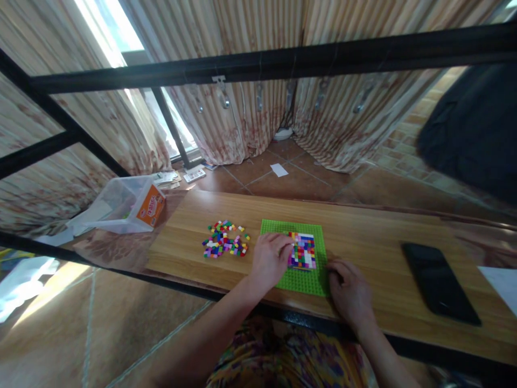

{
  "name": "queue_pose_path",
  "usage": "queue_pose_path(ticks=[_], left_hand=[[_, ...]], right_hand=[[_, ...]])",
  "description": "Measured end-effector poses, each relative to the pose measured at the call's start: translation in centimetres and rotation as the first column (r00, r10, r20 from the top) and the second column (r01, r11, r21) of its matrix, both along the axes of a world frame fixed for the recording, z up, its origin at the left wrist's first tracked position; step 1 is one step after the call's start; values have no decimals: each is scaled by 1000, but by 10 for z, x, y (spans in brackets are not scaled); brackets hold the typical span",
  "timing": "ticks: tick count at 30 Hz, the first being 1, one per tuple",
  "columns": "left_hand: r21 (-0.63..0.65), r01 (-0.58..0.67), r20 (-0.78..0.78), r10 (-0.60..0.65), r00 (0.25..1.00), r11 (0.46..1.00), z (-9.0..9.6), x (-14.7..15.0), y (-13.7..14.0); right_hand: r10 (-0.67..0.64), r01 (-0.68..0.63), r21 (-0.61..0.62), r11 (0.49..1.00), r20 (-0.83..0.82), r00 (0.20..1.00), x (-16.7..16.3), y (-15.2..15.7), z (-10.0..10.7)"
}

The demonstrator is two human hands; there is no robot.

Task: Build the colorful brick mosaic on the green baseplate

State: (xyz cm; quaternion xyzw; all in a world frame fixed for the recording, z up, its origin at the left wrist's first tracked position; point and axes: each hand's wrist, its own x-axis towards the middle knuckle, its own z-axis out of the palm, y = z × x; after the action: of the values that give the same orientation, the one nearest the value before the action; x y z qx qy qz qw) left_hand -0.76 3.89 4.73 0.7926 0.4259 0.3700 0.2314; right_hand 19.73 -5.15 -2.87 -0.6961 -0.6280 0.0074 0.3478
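A green studded baseplate (305,283) lies on the wooden table, carrying a block of small multicoloured bricks (304,250) packed side by side. My left hand (271,257) is over the plate's left part, fingers pinched together at the left side of the block. Whatever sits between those fingertips is too small to make out. Beside the plate's right edge, my right hand (350,293) rests on the table, fingers curled in a loose fist with nothing visible in it. Left of the plate is a loose scatter of small coloured bricks (224,240).
A clear plastic box with an orange label (125,207) stands at the table's left end. A black phone (440,283) lies on the right, near a white paper (501,285). Beyond the table, a dark metal bar (258,67) with hanging hooks crosses before curtains (250,118).
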Motion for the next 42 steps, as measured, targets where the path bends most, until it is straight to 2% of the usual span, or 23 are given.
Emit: queue_pose_path(ticks=[4,10,17,22,28,36,39,42], left_hand=[[47,-47,-11,48,999,998,-5,9,7],[-7,-96,93,97,991,995,-16,15,9],[-238,-101,254,163,953,966,-25,19,17],[-349,-38,325,159,932,936,-26,23,22],[-478,-40,345,230,910,877,-22,30,23],[-549,-16,362,255,896,836,-18,34,22],[-563,-20,350,260,900,826,-17,34,22],[-540,-33,328,246,912,841,-18,34,23]], right_hand=[[2,-2,8,1000,-16,1000,-1,0,0],[-5,5,8,1000,-23,1000,-1,0,0],[-7,7,-3,1000,-30,1000,-2,0,0],[3,-3,6,1000,-41,999,-2,0,1],[-4,4,-2,1000,-19,1000,-2,0,1],[-18,18,-9,1000,-2,1000,-4,0,3],[-15,15,-5,1000,9,1000,-3,0,2],[-12,12,0,1000,24,1000,-2,1,1]])
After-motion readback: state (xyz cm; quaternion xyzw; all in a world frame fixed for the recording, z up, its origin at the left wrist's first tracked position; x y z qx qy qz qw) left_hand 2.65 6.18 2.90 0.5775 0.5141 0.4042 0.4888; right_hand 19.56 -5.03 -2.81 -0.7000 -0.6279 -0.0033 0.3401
